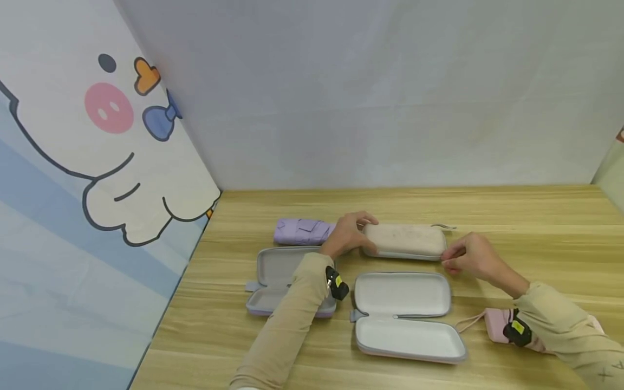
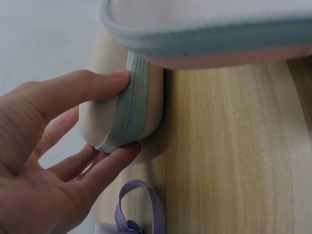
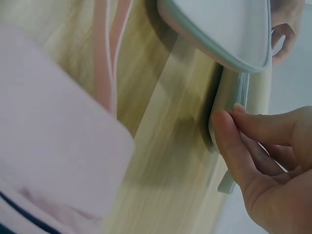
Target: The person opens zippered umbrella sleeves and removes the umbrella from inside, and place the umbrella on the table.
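A beige zip case [image 1: 404, 239] lies closed toward the back of the table. My left hand [image 1: 348, 233] grips its left end, with the thumb on one side of the zipper [image 2: 130, 109] and fingers on the other. At the right end, my right hand [image 1: 473, 257] pinches at the zipper line with thumb and index fingertips [image 3: 225, 119] together. The zipper pull itself is hidden between them. A small fabric tab [image 3: 225, 184] sticks out near that end.
An open pink case [image 1: 402, 295] with a pale lining lies in front. Left of it, another open case [image 1: 280, 266] is partly behind my left forearm. A purple folded umbrella [image 1: 302, 231] lies at the back left; a pink strapped umbrella [image 1: 496, 325] is under my right forearm.
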Demonstrator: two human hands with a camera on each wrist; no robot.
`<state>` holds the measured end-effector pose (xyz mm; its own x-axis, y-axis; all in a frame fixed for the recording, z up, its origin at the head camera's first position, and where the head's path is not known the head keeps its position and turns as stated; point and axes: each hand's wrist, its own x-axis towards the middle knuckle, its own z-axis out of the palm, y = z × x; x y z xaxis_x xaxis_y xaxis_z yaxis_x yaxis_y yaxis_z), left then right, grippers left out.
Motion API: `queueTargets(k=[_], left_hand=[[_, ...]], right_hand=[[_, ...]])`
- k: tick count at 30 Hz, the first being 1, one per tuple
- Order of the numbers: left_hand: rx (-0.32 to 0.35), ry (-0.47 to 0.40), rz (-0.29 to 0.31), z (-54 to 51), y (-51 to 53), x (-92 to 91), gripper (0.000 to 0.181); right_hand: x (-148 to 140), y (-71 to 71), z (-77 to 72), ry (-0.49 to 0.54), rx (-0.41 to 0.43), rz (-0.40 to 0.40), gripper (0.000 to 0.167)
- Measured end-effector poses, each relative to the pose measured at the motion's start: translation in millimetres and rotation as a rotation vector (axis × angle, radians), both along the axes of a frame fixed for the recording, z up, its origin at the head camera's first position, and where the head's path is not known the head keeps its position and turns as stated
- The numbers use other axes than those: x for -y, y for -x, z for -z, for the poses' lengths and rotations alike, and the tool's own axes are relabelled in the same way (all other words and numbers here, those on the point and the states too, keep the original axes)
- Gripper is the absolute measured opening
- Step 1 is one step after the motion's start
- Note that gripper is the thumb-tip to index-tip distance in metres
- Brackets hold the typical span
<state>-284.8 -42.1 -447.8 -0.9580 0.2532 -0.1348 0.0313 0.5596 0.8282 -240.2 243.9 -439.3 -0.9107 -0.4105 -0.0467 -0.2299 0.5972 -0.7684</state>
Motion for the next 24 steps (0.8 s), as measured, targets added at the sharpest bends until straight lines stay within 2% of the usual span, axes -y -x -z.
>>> queueTargets(k=[17, 24], left_hand=[[-0.006, 0.002, 0.002, 4.3, 2.6, -0.6, 0.058], [0.001, -0.005, 0.005, 2.1, 2.6, -0.7, 0.059]], right_hand=[[9, 0.9, 2.0, -0.033, -0.078, -0.001, 0.003], [11, 1.2, 2.5, -0.025, -0.113, -0.005, 0.003]])
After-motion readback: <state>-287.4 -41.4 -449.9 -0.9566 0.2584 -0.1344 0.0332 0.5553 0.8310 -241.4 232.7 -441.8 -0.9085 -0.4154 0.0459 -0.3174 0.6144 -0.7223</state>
